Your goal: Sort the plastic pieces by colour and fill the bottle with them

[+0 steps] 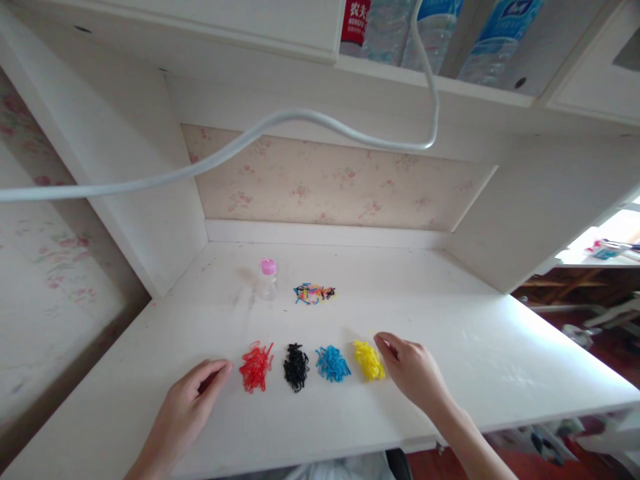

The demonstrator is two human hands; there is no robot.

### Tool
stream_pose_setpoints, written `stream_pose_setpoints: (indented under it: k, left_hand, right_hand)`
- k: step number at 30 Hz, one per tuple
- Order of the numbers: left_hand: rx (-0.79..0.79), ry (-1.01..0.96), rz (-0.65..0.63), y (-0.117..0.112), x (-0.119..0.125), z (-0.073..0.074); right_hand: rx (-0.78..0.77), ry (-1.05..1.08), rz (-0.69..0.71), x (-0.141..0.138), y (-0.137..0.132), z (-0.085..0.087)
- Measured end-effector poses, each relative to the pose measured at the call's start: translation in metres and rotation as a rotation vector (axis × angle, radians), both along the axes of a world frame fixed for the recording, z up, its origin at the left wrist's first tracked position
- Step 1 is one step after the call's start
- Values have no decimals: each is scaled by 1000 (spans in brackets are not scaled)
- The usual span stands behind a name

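Head view: from here I look down on a white desk [390, 307].
Left hand [183, 400]: thumb and fingertips drawn together, just beside the red pile [256, 369] — I can't tell if anything is between them.
Right hand [419, 373]: pinched at the edge of the yellow pile [369, 361]; I can't tell whether it has hold of a band.
Middle row: black pile [296, 368], then blue pile [333, 364], between red and yellow.
Farther back: mixed-colour pile [314, 293] — near an upright clear bottle [269, 287], pink-capped.
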State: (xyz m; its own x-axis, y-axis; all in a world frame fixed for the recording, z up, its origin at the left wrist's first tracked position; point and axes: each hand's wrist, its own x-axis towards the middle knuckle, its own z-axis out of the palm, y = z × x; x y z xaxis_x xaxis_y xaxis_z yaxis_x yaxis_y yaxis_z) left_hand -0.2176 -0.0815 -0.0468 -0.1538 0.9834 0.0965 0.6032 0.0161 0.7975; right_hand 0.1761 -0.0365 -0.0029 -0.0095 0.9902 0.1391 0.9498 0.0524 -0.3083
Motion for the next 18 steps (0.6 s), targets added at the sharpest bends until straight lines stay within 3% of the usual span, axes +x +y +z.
stream_pose_setpoints:
  k: [7, 10, 18]
  left_hand:
    - [13, 29, 29, 2, 4, 2]
    - [6, 50, 43, 3, 4, 3]
    - [13, 66, 33, 1, 6, 5]
  right_hand:
    - [-25, -94, 70, -1, -15, -4]
    - [0, -11, 56, 5, -16, -6]
    - [150, 442, -328, 37, -45, -47]
